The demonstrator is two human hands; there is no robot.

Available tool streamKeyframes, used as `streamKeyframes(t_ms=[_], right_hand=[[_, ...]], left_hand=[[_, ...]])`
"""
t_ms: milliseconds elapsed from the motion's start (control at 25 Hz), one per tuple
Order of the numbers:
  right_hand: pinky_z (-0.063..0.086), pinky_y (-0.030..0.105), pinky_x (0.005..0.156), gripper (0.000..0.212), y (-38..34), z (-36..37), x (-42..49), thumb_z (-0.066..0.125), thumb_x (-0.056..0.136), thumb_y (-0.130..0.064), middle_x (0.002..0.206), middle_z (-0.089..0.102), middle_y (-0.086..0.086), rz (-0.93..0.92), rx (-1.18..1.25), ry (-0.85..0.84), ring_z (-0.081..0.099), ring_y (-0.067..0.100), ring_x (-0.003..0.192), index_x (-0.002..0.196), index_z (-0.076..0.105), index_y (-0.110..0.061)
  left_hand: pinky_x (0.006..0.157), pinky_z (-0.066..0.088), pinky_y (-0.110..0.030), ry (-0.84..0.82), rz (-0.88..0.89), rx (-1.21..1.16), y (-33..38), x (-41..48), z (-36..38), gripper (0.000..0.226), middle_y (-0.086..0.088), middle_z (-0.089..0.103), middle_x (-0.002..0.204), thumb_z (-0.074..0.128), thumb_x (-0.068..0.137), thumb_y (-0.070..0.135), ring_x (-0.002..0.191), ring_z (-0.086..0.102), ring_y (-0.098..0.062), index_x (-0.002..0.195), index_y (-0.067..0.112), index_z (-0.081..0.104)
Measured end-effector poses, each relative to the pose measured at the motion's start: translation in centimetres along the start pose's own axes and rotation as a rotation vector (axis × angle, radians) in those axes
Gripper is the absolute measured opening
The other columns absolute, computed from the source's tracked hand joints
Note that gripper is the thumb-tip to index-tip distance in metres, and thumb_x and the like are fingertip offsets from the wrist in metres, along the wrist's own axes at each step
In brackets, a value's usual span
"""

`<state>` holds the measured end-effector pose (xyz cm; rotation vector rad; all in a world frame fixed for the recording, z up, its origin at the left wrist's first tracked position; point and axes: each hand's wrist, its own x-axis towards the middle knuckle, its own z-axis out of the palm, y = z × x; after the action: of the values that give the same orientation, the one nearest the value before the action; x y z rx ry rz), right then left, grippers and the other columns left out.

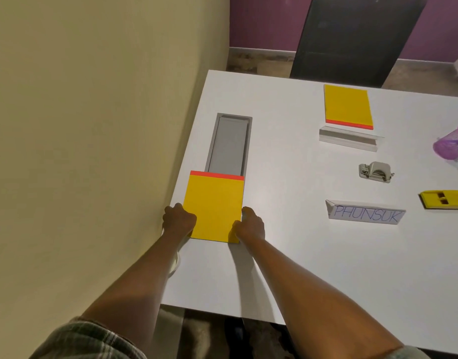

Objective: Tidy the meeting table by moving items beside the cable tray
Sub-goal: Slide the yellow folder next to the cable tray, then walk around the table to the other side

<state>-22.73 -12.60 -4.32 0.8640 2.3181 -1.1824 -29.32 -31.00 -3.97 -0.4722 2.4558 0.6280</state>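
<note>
Yellow card with an orange-red strip along its far edge makes up the notepad (215, 207) that both hands are gripping near the left edge of a white meeting table (287, 255). The left hand (178, 221) is curling closed around the pad's near left corner, knuckles up, fingers tucked against the pad's edge. The right hand (248, 225) is clamping the near right corner in the same way, thumb lying on the yellow cover. Both forearms are reaching forward from the bottom of the view, and a checked sleeve (88, 340) is showing at the lower left.

The pad is lying flat, its far end overlapping the near end of the grey cable tray (229, 146), a long recessed slot set into the tabletop. The rest of the tray is lying open beyond the pad.

Further right, well apart from the hands, a second yellow notepad (348, 106) is sitting near the table's far edge, with a blank folded white name stand (348, 138) just in front of it. Nearer, a metal hole punch (375, 172) is resting on the table, and nearer still a folded paper name card (365, 212) is reading "PHUNSUK". At the right edge, a purple mesh holder (452, 147) and a yellow object (445, 200) are partly cut off. A dark chair back (357, 40) is standing beyond the table.
</note>
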Motion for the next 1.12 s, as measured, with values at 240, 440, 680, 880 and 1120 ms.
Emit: streamKeyframes(t_ms=[240,440,680,880,1120], right_hand=[[0.039,0.032,0.086,0.054,0.9,-1.6,-1.2,0.057,0.094,-0.031,0.138,0.050,0.015,0.009,0.039,0.048,0.053,0.031,0.123,0.143,0.040,-0.017],[0.044,0.038,0.098,0.055,3.0,-6.5,-4.0,0.054,0.094,-0.036,0.136,0.050,0.015,-0.028,0.002,0.123,0.054,0.029,0.123,0.144,0.041,-0.018],[0.045,0.042,0.102,0.053,9.9,-16.9,-9.7,0.055,0.095,-0.041,0.134,0.049,0.012,-0.065,-0.019,0.298,0.054,0.028,0.123,0.142,0.044,-0.020],[0.046,0.040,0.102,0.052,19.0,-26.3,-16.8,0.055,0.095,-0.042,0.133,0.051,0.013,-0.024,0.019,0.499,0.055,0.029,0.121,0.141,0.045,-0.019],[0.049,0.042,0.100,0.053,30.7,-35.5,-26.6,0.054,0.095,-0.046,0.136,0.049,0.011,-0.044,0.084,0.677,0.056,0.029,0.121,0.142,0.044,-0.021]], left_hand=[[0.100,0.043,-0.047,0.170,0.080,0.061,2.3,-2.6,0.2,0.053,-0.020,0.042,0.135,0.059,0.093,0.029,0.125,0.043,-0.037,0.136,0.005,0.042],[0.099,0.045,-0.044,0.189,0.256,0.148,6.9,-6.7,2.4,0.052,-0.018,0.045,0.134,0.059,0.093,0.034,0.125,0.045,-0.035,0.136,0.008,0.046],[0.096,0.047,-0.041,0.125,0.472,0.227,14.7,-15.3,9.0,0.049,-0.013,0.049,0.129,0.058,0.091,0.036,0.122,0.048,-0.031,0.133,0.011,0.050],[0.098,0.044,-0.042,0.035,0.698,0.255,21.2,-26.4,15.8,0.051,-0.012,0.046,0.129,0.057,0.091,0.037,0.124,0.046,-0.032,0.135,0.014,0.047],[0.100,0.042,-0.045,-0.021,0.920,0.240,27.0,-42.3,24.9,0.053,-0.013,0.047,0.132,0.057,0.089,0.039,0.128,0.044,-0.034,0.136,0.015,0.049]])
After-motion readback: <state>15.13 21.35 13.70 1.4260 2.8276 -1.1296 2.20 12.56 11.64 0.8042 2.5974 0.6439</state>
